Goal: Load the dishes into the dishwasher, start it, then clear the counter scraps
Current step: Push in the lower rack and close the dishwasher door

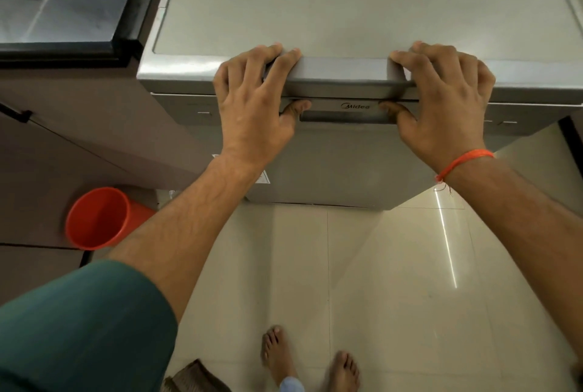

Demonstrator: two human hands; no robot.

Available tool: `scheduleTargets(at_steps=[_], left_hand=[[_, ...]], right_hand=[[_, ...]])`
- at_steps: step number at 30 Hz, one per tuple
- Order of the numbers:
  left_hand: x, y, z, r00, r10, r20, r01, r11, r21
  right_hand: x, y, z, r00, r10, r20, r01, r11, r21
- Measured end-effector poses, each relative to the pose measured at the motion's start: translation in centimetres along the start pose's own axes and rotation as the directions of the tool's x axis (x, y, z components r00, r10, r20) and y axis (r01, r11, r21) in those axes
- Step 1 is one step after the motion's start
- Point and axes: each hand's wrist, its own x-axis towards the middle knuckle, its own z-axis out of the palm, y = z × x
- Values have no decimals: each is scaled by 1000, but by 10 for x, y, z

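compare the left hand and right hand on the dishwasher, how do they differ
The left hand takes the left end of the dishwasher's raised door handle; the right hand takes the right end. The right wrist wears an orange thread; the left wrist is bare. A green sleeve shows on the left arm, none on the right. Both share the same grip: fingers curled over the handle's top, thumb tucked beneath.

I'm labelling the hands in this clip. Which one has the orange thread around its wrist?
The right hand, gripping the right end of the dishwasher handle; an orange thread circles its wrist. The left hand, at the left end, has a bare wrist.
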Motion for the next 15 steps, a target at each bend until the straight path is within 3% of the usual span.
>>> scheduleTargets(at_steps=[9,15], left_hand=[[-1,0,-11,994,45,102,-47,999,17],[4,-2,-30,953,61,297,-69,997,17]], right_hand=[[-3,-20,-4,997,76,31,-75,997,-17],[1,-35,-15,980,111,165,-95,990,-102]])
